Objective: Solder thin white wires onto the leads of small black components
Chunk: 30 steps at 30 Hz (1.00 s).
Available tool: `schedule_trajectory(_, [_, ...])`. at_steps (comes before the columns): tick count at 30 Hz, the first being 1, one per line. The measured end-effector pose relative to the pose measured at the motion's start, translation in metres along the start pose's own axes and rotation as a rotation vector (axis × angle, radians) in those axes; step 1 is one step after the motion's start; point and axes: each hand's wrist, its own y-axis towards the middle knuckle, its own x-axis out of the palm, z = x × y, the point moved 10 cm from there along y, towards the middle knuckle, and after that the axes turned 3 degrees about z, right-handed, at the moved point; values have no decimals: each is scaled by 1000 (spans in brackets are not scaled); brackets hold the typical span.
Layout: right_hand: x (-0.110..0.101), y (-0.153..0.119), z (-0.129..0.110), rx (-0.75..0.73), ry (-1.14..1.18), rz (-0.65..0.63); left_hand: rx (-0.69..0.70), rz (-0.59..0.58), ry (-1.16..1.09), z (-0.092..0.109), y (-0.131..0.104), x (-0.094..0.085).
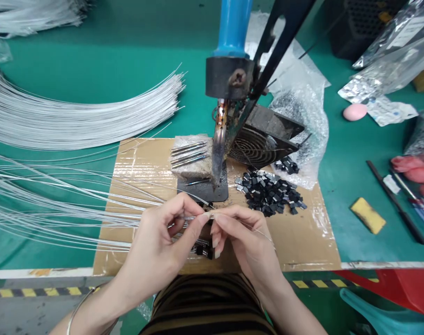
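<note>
My left hand is closed in a pinch, thumb against forefinger, on a thin white wire. My right hand pinches too, its fingertips meeting the left ones; a fine wire strand trails from it to the right. The exact joint between the fingertips is hidden. Just above both hands, the tip of a blue-handled soldering iron points down from a black bracket. Beneath the hands lie black connector pieces on wire ends. Loose white wires run left from there across the cardboard.
A pile of small black connectors sits on the right, before a dark fan and bubble wrap. A thick white wire bundle lies at left. Metal tips rest on a wrapped block. A yellow sponge is far right.
</note>
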Motion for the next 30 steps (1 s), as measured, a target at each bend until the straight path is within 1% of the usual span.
schedule_trajectory(5, [1,1,3,18,29,18,5,54,5,-2,-1,-3])
schedule_trajectory(13, [2,0,3,11,42,35,75,123,27,2,-3,-1])
schedule_trajectory(19, [-1,1,7,21,103,92,82,196,50,-4,-6,-1])
schedule_trajectory(25, [0,-1,6,14,102,124,75,198,11,-6,-7,1])
schedule_trajectory(30, [2,-2,5,-6,110,90,76,207,0,-6,-7,0])
